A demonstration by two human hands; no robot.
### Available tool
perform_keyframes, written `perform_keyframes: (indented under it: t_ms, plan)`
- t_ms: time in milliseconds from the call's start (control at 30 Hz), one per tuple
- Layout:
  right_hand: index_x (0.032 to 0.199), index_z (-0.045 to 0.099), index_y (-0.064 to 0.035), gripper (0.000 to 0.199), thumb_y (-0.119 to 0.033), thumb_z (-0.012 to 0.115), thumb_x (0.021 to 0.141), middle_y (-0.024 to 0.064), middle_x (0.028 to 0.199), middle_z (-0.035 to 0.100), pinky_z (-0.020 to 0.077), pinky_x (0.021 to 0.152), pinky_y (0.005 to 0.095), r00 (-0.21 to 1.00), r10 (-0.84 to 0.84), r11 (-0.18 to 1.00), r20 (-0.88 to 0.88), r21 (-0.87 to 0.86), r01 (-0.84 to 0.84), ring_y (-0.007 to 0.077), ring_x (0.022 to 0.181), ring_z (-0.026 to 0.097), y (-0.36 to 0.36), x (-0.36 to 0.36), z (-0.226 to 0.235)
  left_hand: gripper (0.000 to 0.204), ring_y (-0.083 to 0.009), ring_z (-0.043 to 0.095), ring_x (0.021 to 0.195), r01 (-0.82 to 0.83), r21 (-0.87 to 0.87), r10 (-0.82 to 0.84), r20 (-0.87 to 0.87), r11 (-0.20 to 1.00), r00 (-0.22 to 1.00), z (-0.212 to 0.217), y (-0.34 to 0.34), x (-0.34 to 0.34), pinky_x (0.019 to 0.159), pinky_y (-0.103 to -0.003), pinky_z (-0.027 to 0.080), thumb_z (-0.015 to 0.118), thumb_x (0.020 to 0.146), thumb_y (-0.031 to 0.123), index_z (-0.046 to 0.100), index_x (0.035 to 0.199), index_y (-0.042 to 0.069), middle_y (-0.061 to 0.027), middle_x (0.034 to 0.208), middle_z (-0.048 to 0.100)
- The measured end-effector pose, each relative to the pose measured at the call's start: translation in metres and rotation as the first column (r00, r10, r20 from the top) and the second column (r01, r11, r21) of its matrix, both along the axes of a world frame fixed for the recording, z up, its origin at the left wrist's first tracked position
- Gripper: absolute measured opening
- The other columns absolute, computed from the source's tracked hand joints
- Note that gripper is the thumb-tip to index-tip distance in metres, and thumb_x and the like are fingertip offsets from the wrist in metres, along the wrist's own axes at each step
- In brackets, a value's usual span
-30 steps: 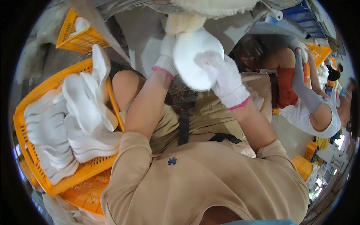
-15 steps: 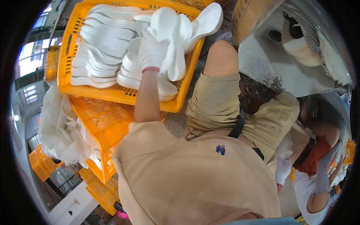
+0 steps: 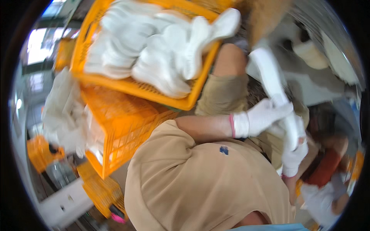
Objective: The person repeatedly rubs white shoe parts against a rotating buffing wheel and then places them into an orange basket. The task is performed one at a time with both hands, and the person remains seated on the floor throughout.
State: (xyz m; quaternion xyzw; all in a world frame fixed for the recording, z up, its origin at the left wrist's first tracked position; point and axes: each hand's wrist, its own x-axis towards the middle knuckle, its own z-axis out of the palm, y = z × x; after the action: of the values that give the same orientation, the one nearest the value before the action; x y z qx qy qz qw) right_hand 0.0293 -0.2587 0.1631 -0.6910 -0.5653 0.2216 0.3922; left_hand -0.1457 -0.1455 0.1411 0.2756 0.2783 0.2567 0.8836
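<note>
A long white shoe sole (image 3: 269,71) is held upright on edge in front of my right thigh, slightly blurred by motion. My left hand (image 3: 266,114), in a white knit glove with a pink cuff, reaches across my body and grips the sole near its middle. At the sole's lower end, my right hand (image 3: 295,156), gloved the same way, closes around it. Many more white soles (image 3: 127,42) lie stacked in rows in an orange plastic crate (image 3: 133,91) at the upper left. One sole (image 3: 225,25) sticks out past the crate's right rim.
A second orange crate (image 3: 127,131) sits tilted beneath the first, with a whitish sack (image 3: 63,115) beside it. A large light-grey opened sack or bin (image 3: 308,82) stands at the upper right, beside a cardboard box (image 3: 266,19). Another person's arm and red clothing (image 3: 325,167) show at the lower right.
My left hand has left the crate and swung right across my body, now on a sole. My right hand has risen from beside my hip to meet it. The view has shifted slightly.
</note>
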Motion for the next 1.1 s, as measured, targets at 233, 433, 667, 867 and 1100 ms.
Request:
perform_keyframes:
  t_ms: [233,433,667,867,1100]
  plan:
    - [0.132,0.062,0.0043,0.035,-0.008,0.057,0.099,0.0180,0.118,0.069,0.0513,0.094,0.0367,0.876,-0.429,0.840,0.220,-0.261,0.477,0.0279,0.107,0.067,-0.068,0.040,-0.004,0.038,-0.0258,0.066,0.112,0.170,-0.289,-0.199,-0.072,0.942,0.977,-0.083,0.044,0.119,0.099,-0.039,0.053,0.079,0.092,0.021,0.066,0.125,0.007,-0.0133,0.128,0.068]
    - [0.134,0.058,0.0020,0.042,-0.016,0.064,0.096,0.0157,0.110,0.070,0.0520,0.092,0.0360,0.773,-0.601,0.777,-0.204,0.079,0.625,0.0231,0.102,0.067,-0.008,0.034,0.021,0.046,-0.0235,0.064,0.119,-0.159,0.039,0.151,0.160,0.986,0.975,-0.048,0.038,0.204,0.106,-0.038,0.050,0.069,0.101,0.016,0.057,0.139,-0.005,-0.0107,0.132,0.067]
    - [0.115,0.057,0.0036,0.035,-0.021,0.065,0.091,0.0250,0.088,0.067,0.0562,0.069,0.0478,0.868,-0.449,0.889,0.211,0.199,0.412,0.0442,0.081,0.070,0.070,0.122,-0.009,0.053,-0.0328,0.057,0.132,0.004,-0.035,0.003,0.181,0.999,0.984,-0.090,0.121,0.264,0.115,-0.046,0.043,0.048,0.110,0.039,0.049,0.147,0.002,-0.0147,0.145,0.059]
    - [0.116,0.062,-0.0020,0.031,-0.023,0.064,0.094,0.0244,0.092,0.067,0.0553,0.076,0.0448,0.870,-0.487,0.852,0.073,0.256,0.456,0.0467,0.089,0.066,0.108,0.133,-0.042,0.049,-0.0311,0.058,0.128,-0.020,-0.024,0.022,0.098,1.000,0.995,-0.130,0.167,0.260,0.111,-0.047,0.047,0.056,0.106,0.032,0.052,0.146,0.003,-0.0136,0.141,0.060]
    - [0.099,0.069,-0.0007,0.034,-0.033,0.060,0.092,0.0247,0.085,0.068,0.0545,0.080,0.0457,0.876,-0.470,0.882,0.110,0.082,0.464,0.0460,0.091,0.067,0.149,0.155,-0.036,0.055,-0.0256,0.061,0.122,0.236,0.405,0.114,-0.673,0.883,0.730,-0.118,0.189,0.157,0.106,-0.041,0.049,0.067,0.099,0.029,0.053,0.142,-0.001,-0.0150,0.134,0.064]
